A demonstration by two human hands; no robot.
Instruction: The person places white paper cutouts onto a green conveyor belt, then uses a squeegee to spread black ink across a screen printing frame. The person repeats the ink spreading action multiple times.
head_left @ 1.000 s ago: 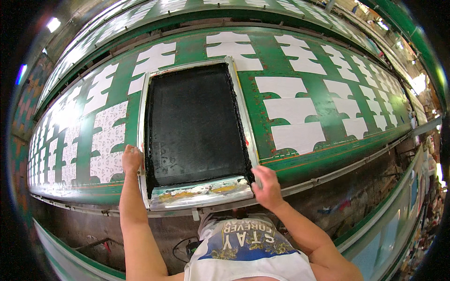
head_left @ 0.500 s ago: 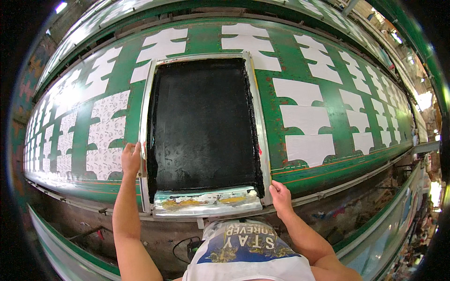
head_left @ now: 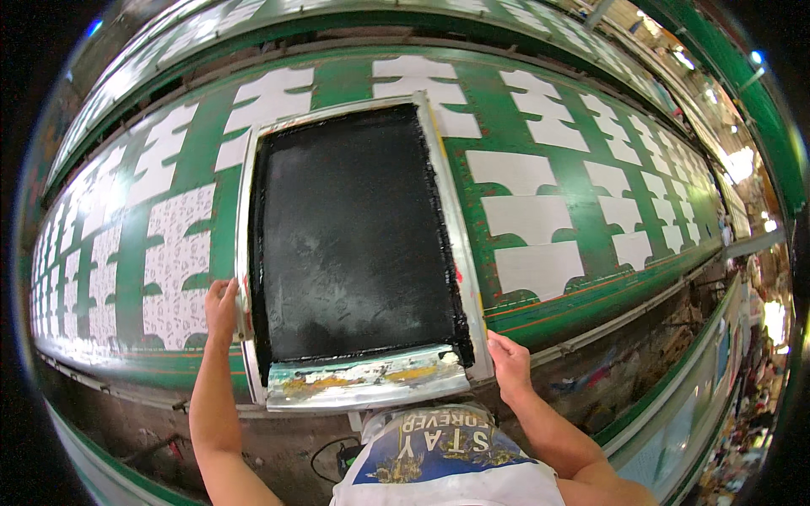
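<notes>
A screen-printing frame (head_left: 463, 261) with pale metal rails lies across the green table in front of me, slightly turned. Its dark mesh (head_left: 354, 228) is framed by thick black ink along the inner edges. A wide metal squeegee (head_left: 367, 381), smeared with yellow and white, rests across the near end. My left hand (head_left: 221, 310) is closed on the left rail near its lower part. The right rail's near end is gripped by my right hand (head_left: 510, 364). Whatever lies beneath the mesh is hidden.
On the long green table (head_left: 337, 76), white cut fabric pieces (head_left: 531, 223) lie in rows. Patterned pieces (head_left: 177, 261) lie left of the frame. A metal rail (head_left: 582, 339) runs along the near table edge. Another table (head_left: 675, 430) stands at lower right.
The frame has turned slightly, its far end leaning left, and the light on the mesh has shifted. Both hands stay on the rails. The whole view has also moved a little.
</notes>
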